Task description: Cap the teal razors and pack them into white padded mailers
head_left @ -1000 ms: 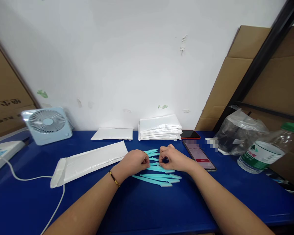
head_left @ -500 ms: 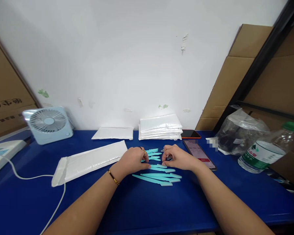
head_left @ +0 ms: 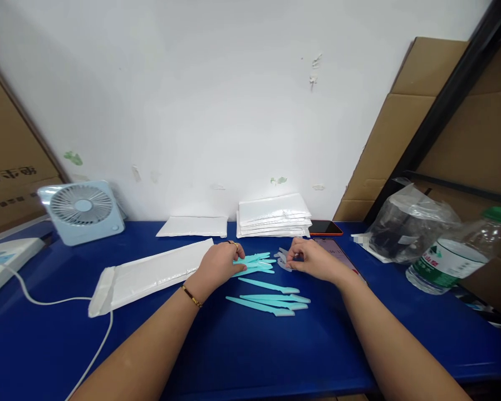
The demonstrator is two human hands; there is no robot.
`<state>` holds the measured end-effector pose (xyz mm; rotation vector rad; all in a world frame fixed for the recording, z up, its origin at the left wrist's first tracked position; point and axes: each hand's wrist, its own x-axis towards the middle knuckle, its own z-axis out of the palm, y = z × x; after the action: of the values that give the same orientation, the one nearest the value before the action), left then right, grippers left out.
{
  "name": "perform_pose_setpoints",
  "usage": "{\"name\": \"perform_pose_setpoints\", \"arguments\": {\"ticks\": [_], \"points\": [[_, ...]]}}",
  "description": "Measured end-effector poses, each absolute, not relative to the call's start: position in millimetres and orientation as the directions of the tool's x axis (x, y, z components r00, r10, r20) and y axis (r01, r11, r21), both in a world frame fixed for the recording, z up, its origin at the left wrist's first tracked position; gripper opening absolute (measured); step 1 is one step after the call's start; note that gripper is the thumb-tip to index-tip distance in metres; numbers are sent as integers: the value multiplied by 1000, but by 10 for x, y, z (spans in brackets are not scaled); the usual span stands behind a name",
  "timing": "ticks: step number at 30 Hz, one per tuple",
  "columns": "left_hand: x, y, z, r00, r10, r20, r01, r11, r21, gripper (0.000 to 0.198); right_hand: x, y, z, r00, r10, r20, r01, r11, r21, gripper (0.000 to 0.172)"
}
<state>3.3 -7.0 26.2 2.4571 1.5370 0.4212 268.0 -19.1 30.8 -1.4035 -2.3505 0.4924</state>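
Observation:
Turquoise eyebrow razors lie on the blue table in front of me. My left hand pinches an eyebrow razor at the left end of a loose pile of uncapped razors. My right hand has its fingers closed on a small translucent cap, beside a few similar clear caps. Nearer to me, several razors with pale caps lie side by side, capped ends to the right. The fingers partly cover what each hand holds.
A long white padded envelope lies left of my left hand. Behind are a stack of white envelopes and another envelope. Phones, a bagged dark item and a water bottle stand right; a fan stands left.
My hands have moved apart: the left back to the uncapped pile with a razor, the right over to the clear caps. One capped razor has gone from the nearer group.

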Motion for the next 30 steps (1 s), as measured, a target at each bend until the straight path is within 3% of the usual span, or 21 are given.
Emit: {"name": "perform_pose_setpoints", "arguments": {"ticks": [5,9,16,20,22,27,30], "points": [[134,-164,223,623,778,76,719,-609,335,21,2669,-259,337,-588,808,-47,692,472,-546,22],[220,-228,201,595,803,15,756,-566,329,15,2614,-270,290,-644,753,-134,684,489,-541,23],[19,-125,268,479,878,20,828,-459,323,14,2682,-187,269,-521,852,41,739,475,-479,18],[-65,-73,303,409,910,69,860,-409,303,19,2771,-149,289,-386,916,113,759,385,-525,18],[-26,-108,310,464,884,62,823,-456,338,22,2804,-178,323,-413,909,58,756,377,-535,18],[171,-280,286,620,785,0,724,-571,387,23,2775,-312,385,-601,758,-252,746,418,-518,20],[237,-333,262,636,770,-54,718,-564,407,17,2688,-352,372,-596,757,-268,758,421,-498,16]]}}
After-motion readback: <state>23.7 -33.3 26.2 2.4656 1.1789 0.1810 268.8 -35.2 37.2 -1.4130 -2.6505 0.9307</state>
